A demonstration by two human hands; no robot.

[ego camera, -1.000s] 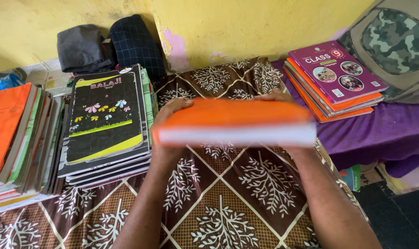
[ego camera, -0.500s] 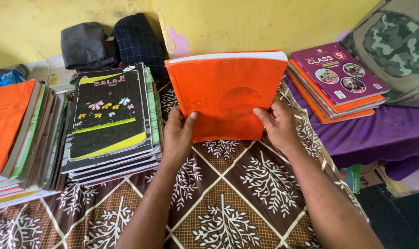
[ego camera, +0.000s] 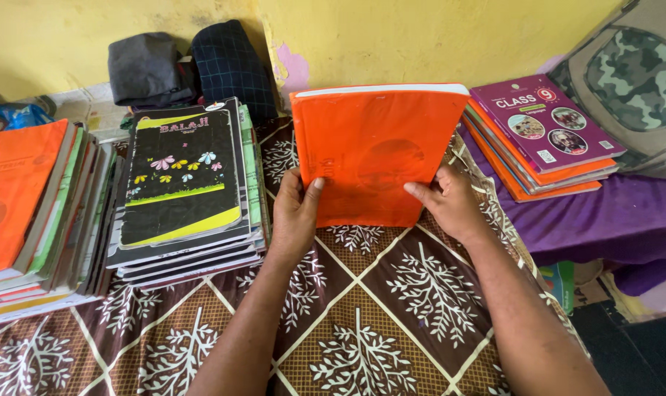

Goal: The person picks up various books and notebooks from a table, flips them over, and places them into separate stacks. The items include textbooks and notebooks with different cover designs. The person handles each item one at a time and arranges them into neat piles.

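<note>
left hand (ego camera: 295, 213) + right hand (ego camera: 450, 205): both clamped on orange book (ego camera: 377, 158) lower corners | book upright on patterned cloth (ego camera: 362, 330), centre | notebook stack (ego camera: 186, 191) at 9 o'clock, purple-topped stack (ego camera: 542, 132) at 3 o'clock

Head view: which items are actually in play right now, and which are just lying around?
In play:
- orange book, stood on its lower edge on the patterned cloth
- left hand and right hand, gripping its lower corners

Lying about:
- black notebook stack
- left book pile
- purple textbook stack
- camouflage backpack
- folded clothes
</note>
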